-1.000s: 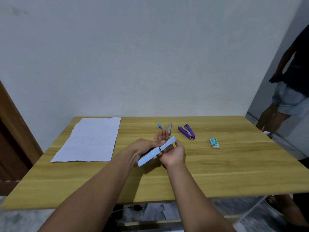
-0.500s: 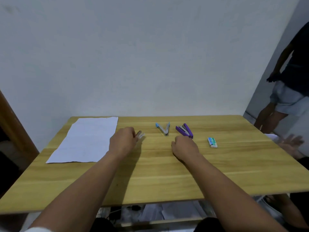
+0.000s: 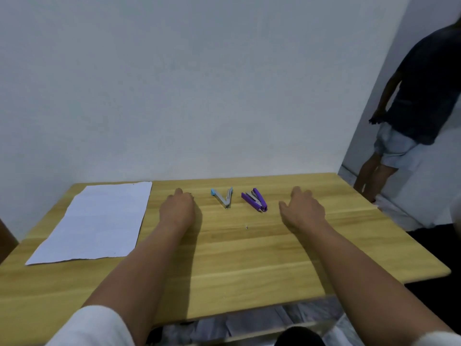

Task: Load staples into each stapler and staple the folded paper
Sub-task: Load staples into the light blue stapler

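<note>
My left hand (image 3: 178, 208) lies knuckles up at the far middle of the wooden table (image 3: 237, 258). Its fingers curl down over a light blue stapler, which is almost wholly hidden; only a dark tip shows at the fingertips. My right hand (image 3: 303, 211) reaches flat over the spot where the small staple box lay, and it hides the box. Between my hands lie a blue-and-silver stapler (image 3: 223, 198) and a purple stapler (image 3: 254, 199), both hinged open in a V. A white sheet of paper (image 3: 94, 221) lies flat at the left.
A tiny loose speck (image 3: 247, 227), maybe a staple, lies on the wood in front of the staplers. A person (image 3: 411, 108) stands beyond the table's right far corner. The wall runs right behind the table's far edge.
My hands parted from holding the light blue stapler together. The left carried it to the far side near the paper; the right moved right, over the staple box.
</note>
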### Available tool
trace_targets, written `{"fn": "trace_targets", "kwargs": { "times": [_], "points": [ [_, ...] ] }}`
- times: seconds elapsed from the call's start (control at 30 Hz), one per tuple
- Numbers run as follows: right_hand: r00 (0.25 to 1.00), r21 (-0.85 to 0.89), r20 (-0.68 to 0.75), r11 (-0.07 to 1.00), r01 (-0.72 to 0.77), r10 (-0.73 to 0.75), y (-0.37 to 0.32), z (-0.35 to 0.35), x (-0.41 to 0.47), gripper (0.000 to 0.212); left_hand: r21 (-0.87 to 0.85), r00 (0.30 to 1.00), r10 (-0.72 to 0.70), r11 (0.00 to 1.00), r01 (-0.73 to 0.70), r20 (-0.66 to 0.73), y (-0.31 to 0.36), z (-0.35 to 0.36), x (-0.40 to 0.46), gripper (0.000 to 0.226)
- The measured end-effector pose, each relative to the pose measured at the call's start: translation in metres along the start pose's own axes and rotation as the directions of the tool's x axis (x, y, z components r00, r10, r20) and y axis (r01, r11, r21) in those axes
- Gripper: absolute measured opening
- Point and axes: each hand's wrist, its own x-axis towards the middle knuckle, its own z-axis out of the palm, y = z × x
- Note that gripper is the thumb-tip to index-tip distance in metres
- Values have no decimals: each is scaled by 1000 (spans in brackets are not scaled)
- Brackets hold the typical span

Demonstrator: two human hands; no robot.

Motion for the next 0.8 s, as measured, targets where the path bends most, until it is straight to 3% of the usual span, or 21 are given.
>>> {"fn": "trace_targets", "kwargs": {
  "times": [0.07,0.2,0.3,0.37,0.4,0.43,0.47,0.53,0.67,0.8],
  "points": [
    [980,-46,152,992,-119,124,11,1,4,53,-41,999,-27,999,28,21,3,2,3,31],
    [985,22,166,998,-52,48,14,3,8,32,-78,997,-69,995,68,-15,10,2,4,38],
    [995,201,54,977,73,-86,-6,0,2,37,-67,962,36,996,-56,-272,15,-4,-2,38],
    [980,359,10,916,180,-197,-29,-4,-8,32,-258,927,63,951,-168,-371,22,-10,-8,29],
    [966,424,-9,874,237,-258,-42,-6,-14,29,-428,953,18,891,-153,-303,28,-15,-12,25],
    [949,478,-35,829,292,-314,-56,-7,-21,28,-629,989,-30,775,-69,-146,34,-21,-16,26],
    [931,518,-67,785,340,-360,-69,-7,-28,27,-812,997,-49,580,72,54,40,-26,-21,29],
    [894,549,-124,721,424,-431,-93,-4,-41,27,-920,938,21,206,335,346,46,-35,-33,32],
    [871,580,-132,676,455,-473,-117,4,-57,22,-913,918,13,-91,397,397,33,-32,-44,16],
    [862,705,-82,583,405,-500,-121,13,-62,31,-888,907,-82,-256,381,413,10,-31,-52,10]
  ]
}}
